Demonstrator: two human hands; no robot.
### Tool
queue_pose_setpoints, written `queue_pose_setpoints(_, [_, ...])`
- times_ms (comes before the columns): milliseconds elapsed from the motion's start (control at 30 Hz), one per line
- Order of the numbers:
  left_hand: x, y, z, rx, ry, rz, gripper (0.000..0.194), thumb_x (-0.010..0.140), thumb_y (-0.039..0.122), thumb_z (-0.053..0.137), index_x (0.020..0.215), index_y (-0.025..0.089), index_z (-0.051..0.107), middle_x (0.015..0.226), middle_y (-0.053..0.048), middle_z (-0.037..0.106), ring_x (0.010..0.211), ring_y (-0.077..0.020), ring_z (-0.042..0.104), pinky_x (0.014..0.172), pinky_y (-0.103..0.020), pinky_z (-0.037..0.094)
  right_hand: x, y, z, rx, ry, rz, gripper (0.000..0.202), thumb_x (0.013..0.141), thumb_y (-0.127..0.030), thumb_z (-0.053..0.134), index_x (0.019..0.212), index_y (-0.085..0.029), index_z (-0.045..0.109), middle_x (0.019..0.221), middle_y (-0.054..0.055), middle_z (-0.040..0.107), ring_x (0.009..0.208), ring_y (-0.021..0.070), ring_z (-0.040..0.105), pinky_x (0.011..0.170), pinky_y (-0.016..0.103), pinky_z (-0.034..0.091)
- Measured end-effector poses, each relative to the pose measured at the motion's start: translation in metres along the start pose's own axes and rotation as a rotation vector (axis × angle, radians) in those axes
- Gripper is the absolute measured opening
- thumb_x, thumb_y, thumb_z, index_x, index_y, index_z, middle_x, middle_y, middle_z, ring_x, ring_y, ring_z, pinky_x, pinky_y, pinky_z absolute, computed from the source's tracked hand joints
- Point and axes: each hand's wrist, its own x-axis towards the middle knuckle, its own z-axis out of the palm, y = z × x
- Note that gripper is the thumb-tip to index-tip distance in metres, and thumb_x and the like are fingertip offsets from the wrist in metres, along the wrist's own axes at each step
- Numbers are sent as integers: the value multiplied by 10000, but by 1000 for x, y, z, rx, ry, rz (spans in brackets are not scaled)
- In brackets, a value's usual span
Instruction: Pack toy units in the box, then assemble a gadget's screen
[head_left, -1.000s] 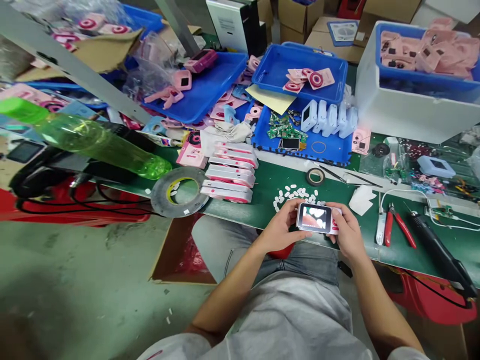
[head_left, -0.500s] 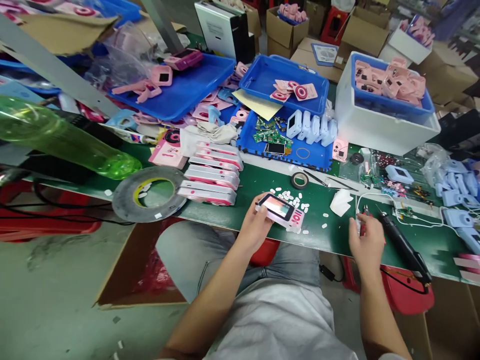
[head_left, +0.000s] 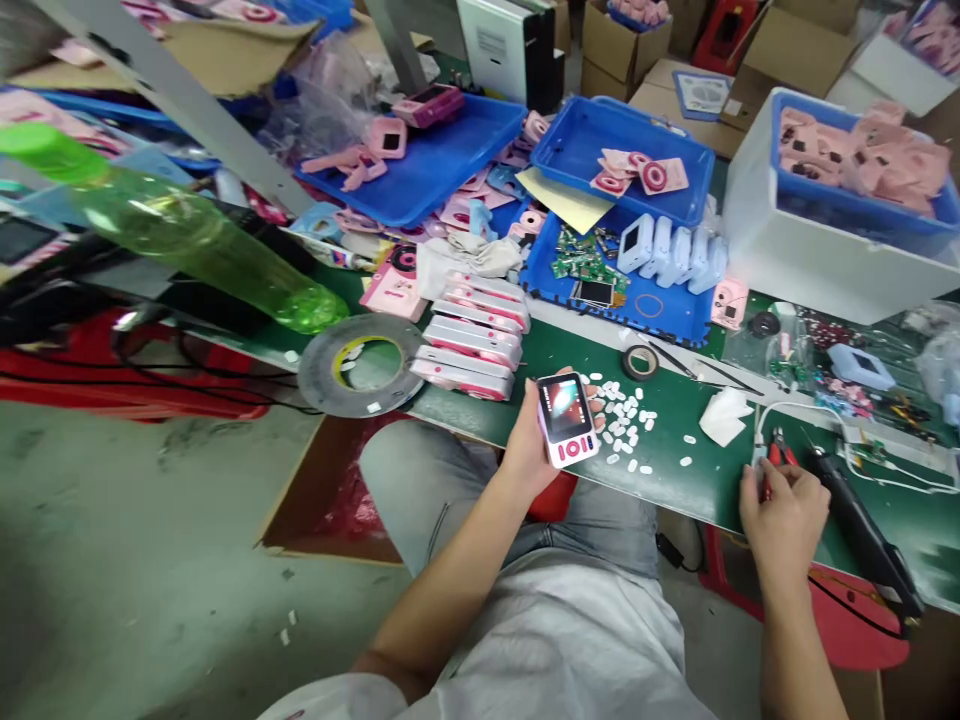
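Note:
My left hand [head_left: 529,450] holds a small white and pink toy camera [head_left: 568,445], its lit screen and pink buttons facing up. Beside it, many small white oval pieces [head_left: 622,415] lie scattered on the green table. My right hand [head_left: 787,515] is at the table's front edge with fingers closed. Between thumb and forefinger is the plug end of a white cable [head_left: 759,448]; the fingers partly hide it. Red-handled pliers [head_left: 781,450] lie against that hand, and a black pen-shaped power tool [head_left: 862,525] lies to its right.
Left of the toy camera stand a row of white and pink cameras [head_left: 472,345] and a large tape roll [head_left: 311,375]. A green bottle [head_left: 202,240] leans at left. Behind are a blue tray [head_left: 679,325] with circuit boards and light-blue cameras, and a white foam box [head_left: 795,255].
The toy camera has turned more upright towards me and moved off the white pieces. My right hand stays by the plug and pliers. The whole view has shifted.

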Motion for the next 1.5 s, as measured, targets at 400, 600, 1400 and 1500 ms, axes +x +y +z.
queue_pose_setpoints(400, [7, 6, -4, -56, -127, -58, 639, 1074, 561, 234, 1120, 139, 713, 1114, -177, 782, 925, -282, 786, 842, -427, 628, -33, -20, -27, 159, -116, -158, 334, 1000, -374, 515, 1092, -132, 726, 1040, 179, 708, 890, 307, 627, 740, 401, 427])
queue_pose_setpoints(600, [11, 7, -12, -14, -173, -46, 590, 1009, 643, 422, 1135, 146, 712, 1123, -160, 778, 975, -298, 774, 881, -450, 629, -38, -10, -31, 223, -316, 134, 596, 940, -631, 460, 1183, -129, 671, 917, 182, 662, 816, 353, 622, 643, 430, 460])
queue_pose_setpoints(1400, [6, -3, -8, 137, -19, 18, 543, 954, 587, 610, 1201, 108, 678, 946, -135, 800, 891, -276, 793, 843, -376, 637, -3, -94, -31, 928, 16, 29, 457, 879, -274, 715, 1316, -220, 593, 951, 74, 648, 746, 226, 659, 692, 388, 541])
queue_pose_setpoints(1500, [5, -8, -8, 112, -2, 144, 524, 865, 537, 750, 1204, 152, 638, 971, -109, 795, 906, -282, 789, 886, -415, 626, 14, -145, -10, 1157, 57, -4, 276, 864, -300, 747, 1067, -251, 567, 864, 9, 571, 681, 194, 635, 648, 368, 537])
